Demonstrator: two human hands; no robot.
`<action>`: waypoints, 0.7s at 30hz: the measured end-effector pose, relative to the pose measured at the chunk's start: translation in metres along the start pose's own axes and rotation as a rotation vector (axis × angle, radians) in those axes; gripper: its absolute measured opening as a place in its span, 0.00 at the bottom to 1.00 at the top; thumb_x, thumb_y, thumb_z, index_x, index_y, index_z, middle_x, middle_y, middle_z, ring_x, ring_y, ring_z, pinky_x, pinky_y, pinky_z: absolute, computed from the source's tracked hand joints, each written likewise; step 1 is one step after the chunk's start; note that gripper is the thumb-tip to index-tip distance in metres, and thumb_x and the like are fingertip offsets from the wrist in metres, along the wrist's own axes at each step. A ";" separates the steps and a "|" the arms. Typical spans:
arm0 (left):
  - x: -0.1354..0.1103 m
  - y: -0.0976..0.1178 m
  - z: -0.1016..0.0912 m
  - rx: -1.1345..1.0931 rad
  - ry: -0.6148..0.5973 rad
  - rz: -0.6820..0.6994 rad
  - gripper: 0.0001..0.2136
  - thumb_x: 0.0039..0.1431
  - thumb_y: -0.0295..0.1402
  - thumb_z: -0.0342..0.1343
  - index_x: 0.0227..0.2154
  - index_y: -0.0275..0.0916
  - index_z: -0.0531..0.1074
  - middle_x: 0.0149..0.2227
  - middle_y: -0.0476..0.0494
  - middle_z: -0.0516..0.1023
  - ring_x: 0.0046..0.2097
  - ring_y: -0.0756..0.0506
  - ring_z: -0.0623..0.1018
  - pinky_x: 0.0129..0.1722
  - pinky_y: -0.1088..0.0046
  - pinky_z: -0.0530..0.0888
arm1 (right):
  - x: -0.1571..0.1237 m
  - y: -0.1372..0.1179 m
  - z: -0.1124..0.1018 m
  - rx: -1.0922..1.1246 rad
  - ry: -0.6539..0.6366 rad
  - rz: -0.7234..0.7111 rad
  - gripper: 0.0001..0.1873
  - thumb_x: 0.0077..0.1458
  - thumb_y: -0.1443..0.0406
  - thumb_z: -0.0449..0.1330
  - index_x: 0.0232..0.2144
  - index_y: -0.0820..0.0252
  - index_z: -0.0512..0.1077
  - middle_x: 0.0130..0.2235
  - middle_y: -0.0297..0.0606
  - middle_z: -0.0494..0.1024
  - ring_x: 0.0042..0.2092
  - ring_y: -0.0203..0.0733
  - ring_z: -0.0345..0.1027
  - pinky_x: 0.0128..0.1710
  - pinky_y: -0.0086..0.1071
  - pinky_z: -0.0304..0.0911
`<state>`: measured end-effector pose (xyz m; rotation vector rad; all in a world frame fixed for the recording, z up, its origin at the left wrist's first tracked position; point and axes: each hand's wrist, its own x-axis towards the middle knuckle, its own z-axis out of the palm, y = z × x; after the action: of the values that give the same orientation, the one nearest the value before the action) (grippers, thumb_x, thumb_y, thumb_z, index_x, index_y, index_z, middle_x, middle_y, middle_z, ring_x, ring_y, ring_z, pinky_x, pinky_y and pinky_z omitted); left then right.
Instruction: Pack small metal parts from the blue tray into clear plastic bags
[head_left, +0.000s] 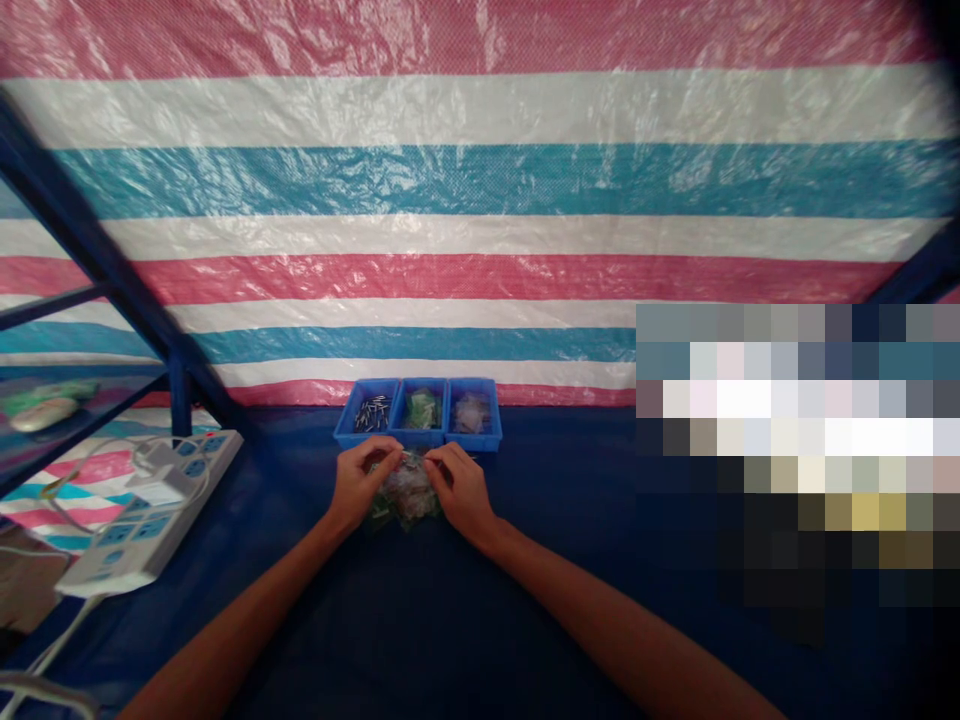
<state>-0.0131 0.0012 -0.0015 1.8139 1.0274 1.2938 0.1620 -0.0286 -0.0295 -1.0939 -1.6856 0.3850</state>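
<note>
Both my hands rest on the dark blue table, close together over a small heap of clear little plastic bags (pixel 407 497) with greenish contents. My left hand (pixel 365 480) has its fingers curled and pinched at the heap's upper left. My right hand (pixel 459 487) is also curled, its fingertips meeting the left hand's above the bags. What the fingers pinch is too small to name. Just behind the hands stand three small blue bins: the left bin (pixel 366 412) holds dark metal pins, the middle bin (pixel 421 410) green pieces, the right bin (pixel 473 413) clear bags.
A white power strip (pixel 154 505) with plugs and cables lies at the left table edge. A blue metal frame (pixel 97 260) slants up on the left. A striped red, white and teal tarp (pixel 480 200) hangs behind. A blurred-out patch covers the right side.
</note>
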 end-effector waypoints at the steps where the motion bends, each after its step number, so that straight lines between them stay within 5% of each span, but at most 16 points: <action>1: 0.000 0.001 0.000 0.012 -0.014 0.006 0.09 0.54 0.36 0.57 0.31 0.34 0.73 0.31 0.44 0.76 0.30 0.48 0.75 0.32 0.74 0.74 | 0.000 0.000 0.000 0.003 0.002 0.001 0.09 0.60 0.65 0.51 0.32 0.60 0.70 0.32 0.37 0.71 0.33 0.37 0.65 0.36 0.29 0.59; 12: -0.002 0.008 0.001 0.438 -0.089 0.260 0.10 0.58 0.37 0.54 0.35 0.37 0.75 0.31 0.45 0.77 0.31 0.49 0.74 0.34 0.74 0.71 | 0.001 -0.003 -0.002 0.028 0.024 -0.003 0.10 0.60 0.65 0.51 0.31 0.59 0.71 0.31 0.37 0.72 0.33 0.37 0.66 0.36 0.29 0.60; 21: -0.003 0.002 0.004 0.551 -0.049 0.300 0.11 0.61 0.37 0.49 0.31 0.37 0.73 0.30 0.46 0.77 0.32 0.49 0.76 0.35 0.75 0.71 | 0.001 -0.005 -0.003 0.056 0.022 0.015 0.09 0.59 0.64 0.51 0.37 0.60 0.71 0.30 0.36 0.70 0.30 0.36 0.65 0.33 0.28 0.60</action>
<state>-0.0099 -0.0027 -0.0025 2.4798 1.2002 1.1994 0.1625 -0.0312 -0.0240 -1.0666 -1.6381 0.4260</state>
